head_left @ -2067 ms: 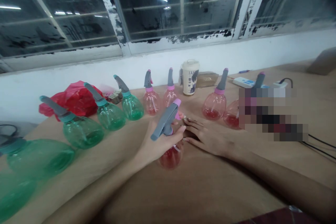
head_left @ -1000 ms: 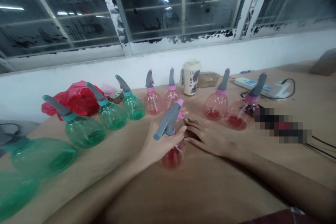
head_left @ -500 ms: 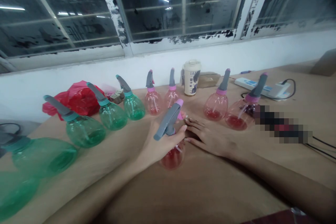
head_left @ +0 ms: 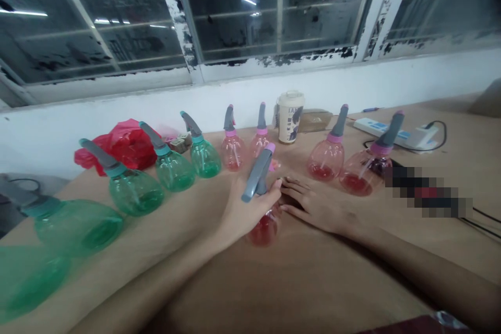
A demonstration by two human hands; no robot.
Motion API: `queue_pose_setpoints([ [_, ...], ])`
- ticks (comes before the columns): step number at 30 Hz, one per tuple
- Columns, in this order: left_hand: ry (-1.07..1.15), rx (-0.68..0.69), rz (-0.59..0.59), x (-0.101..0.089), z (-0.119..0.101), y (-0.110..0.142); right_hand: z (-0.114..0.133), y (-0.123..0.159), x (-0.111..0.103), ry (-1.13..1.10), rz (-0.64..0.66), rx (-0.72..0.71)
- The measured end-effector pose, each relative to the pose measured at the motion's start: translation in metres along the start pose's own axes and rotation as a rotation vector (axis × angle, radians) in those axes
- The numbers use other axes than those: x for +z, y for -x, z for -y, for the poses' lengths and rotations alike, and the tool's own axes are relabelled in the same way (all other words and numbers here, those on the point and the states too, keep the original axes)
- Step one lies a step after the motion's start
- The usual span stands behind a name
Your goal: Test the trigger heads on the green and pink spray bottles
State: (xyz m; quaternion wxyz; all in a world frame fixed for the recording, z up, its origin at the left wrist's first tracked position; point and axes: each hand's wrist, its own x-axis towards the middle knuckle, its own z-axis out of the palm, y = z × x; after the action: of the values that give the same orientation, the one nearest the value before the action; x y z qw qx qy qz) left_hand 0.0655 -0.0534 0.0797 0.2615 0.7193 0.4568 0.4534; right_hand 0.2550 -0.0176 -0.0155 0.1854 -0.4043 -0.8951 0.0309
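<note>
In the head view my left hand (head_left: 248, 209) is wrapped round the neck of a pink spray bottle (head_left: 265, 230), which stands on the table with red liquid inside. Above that hand rises the bottle's grey trigger head (head_left: 258, 173), its pink tip pointing away from me. Just right of the bottle, my right hand (head_left: 313, 206) lies palm down on the tabletop, fingers stretched toward the bottle. Whether its fingertips touch the bottle cannot be made out.
Several green spray bottles (head_left: 135, 195) line the left side. Pink spray bottles (head_left: 325, 160) stand behind and right, around a paper cup (head_left: 290, 120). A red plastic bag (head_left: 131, 143), a power strip (head_left: 399, 135) and a pixelated dark object (head_left: 426, 192) with cables lie farther out.
The trigger head in my left hand has turned slightly and looks more upright. My right hand stays flat beside it. The whole view has shifted a little.
</note>
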Motion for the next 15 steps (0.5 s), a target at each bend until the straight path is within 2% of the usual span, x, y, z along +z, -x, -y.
queue_pose_setpoints([
  [5,-0.024,0.030,-0.059,0.0049,0.0063,0.0034,0.0012,-0.0006,-0.0030,-0.007,0.009,0.004],
  [10,-0.037,0.062,-0.058,0.0043,0.0062,0.0027,0.0033,-0.0011,-0.0072,0.013,0.045,0.006],
  [15,-0.025,0.072,-0.024,0.0025,0.0051,0.0001,0.0022,-0.0008,-0.0057,-0.013,0.018,0.005],
])
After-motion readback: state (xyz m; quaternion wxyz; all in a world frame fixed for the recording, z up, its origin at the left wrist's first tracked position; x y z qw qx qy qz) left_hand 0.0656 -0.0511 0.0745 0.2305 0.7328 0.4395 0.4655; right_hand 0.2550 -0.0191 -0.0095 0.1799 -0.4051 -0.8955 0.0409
